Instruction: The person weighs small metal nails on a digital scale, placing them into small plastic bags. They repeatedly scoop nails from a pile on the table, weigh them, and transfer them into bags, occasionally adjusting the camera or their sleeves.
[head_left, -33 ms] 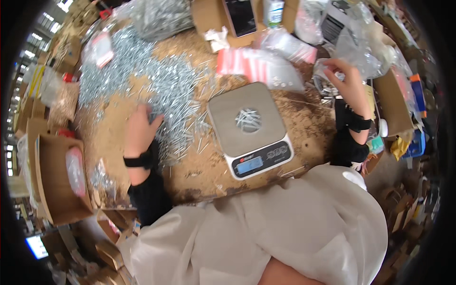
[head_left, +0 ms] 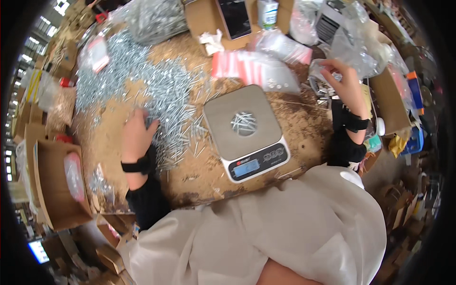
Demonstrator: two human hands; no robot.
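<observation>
A grey digital scale (head_left: pixel 223 118) stands on the worn wooden table (head_left: pixel 304 123), with a small heap of silver screws (head_left: pixel 243 122) on its platform. My left hand (head_left: pixel 137 135) rests left of the scale on the big spread of loose screws (head_left: pixel 166 90), fingers curled into them. My right hand (head_left: pixel 346 83) is at the right, past the scale, its fingers pinching a small clear plastic bag (head_left: pixel 320 72). Both wrists wear black bands.
Clear zip bags with red strips (head_left: pixel 251 66) lie behind the scale. An open cardboard box (head_left: pixel 57 185) sits at the left, more boxes (head_left: pixel 209 19) at the back. Crumpled clear plastic bags (head_left: pixel 356 42) pile at the right. A full bag of screws (head_left: pixel 156 19) lies far back.
</observation>
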